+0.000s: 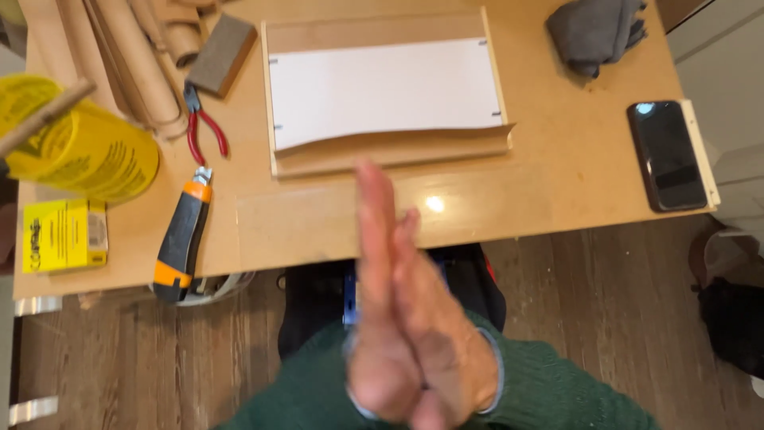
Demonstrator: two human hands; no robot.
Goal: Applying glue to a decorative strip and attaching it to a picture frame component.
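Pressing our palms together, we hold both hands flat against each other in front of the table edge — the left hand [374, 302] and the right hand [442, 334] touch along their whole length, fingers straight and closed side by side, pointing away from us. They hold nothing between them, as far as the blur allows us to see.

Nearest to the fingertips lies the shallow wooden tray [387, 155] with a white sheet [386, 91] inside it, resting on the brown work table [557, 183]. The sheet is fixed at its corners by small staples or pins, and its near edge curves a little upward. We judge the tray to be light and stiff, made of thin board, so it is better taken by the two side rims — not by the sheet, which looks thin and could bend or tear.

To the left are an orange-and-black utility knife [181, 239], red-handled pliers [203, 127], a yellow can [87, 147] and a small yellow box [64, 235]. To the right lie a dark phone [667, 155] and a grey cloth [597, 32].
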